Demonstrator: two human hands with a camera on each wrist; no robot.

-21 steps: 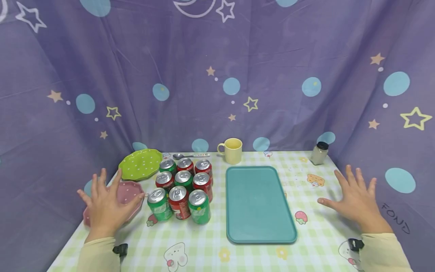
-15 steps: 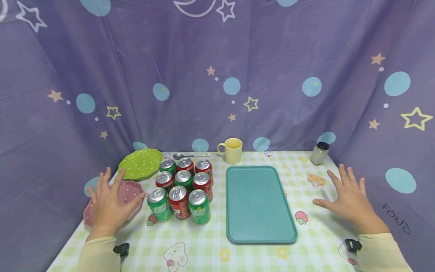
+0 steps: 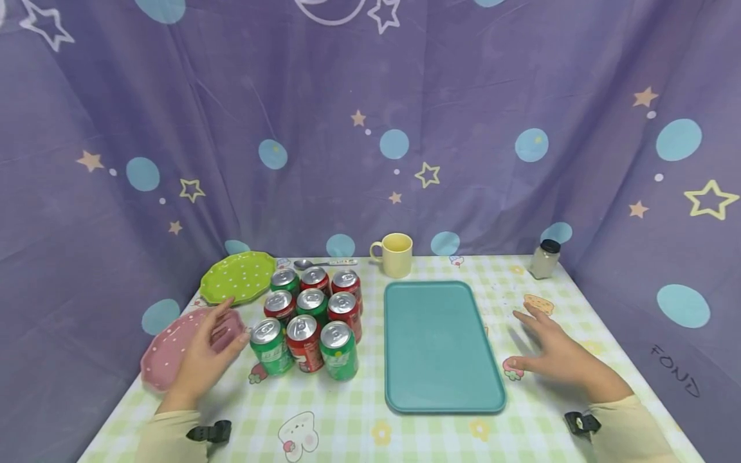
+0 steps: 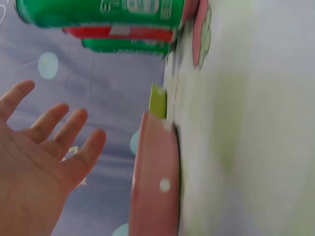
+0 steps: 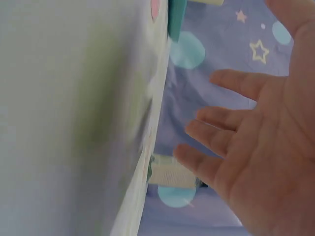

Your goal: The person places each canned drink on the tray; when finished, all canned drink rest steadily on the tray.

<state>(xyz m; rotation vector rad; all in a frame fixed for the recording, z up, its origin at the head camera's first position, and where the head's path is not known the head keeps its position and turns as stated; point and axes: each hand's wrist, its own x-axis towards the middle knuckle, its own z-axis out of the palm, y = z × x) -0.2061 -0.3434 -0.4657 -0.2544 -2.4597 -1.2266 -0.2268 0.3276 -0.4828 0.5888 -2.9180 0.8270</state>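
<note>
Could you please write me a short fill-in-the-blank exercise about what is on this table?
1. The cans stand in a block of ___.
2. The teal tray holds ___.
3. The left hand hovers over the ___ plate.
4. The spoon lies left of the yellow ___.

Missing words: nine; nothing; pink; mug

Checked table (image 3: 428, 437): cans (image 3: 307, 315), tray (image 3: 440, 341), plates (image 3: 237, 280), mug (image 3: 396, 255)
</note>
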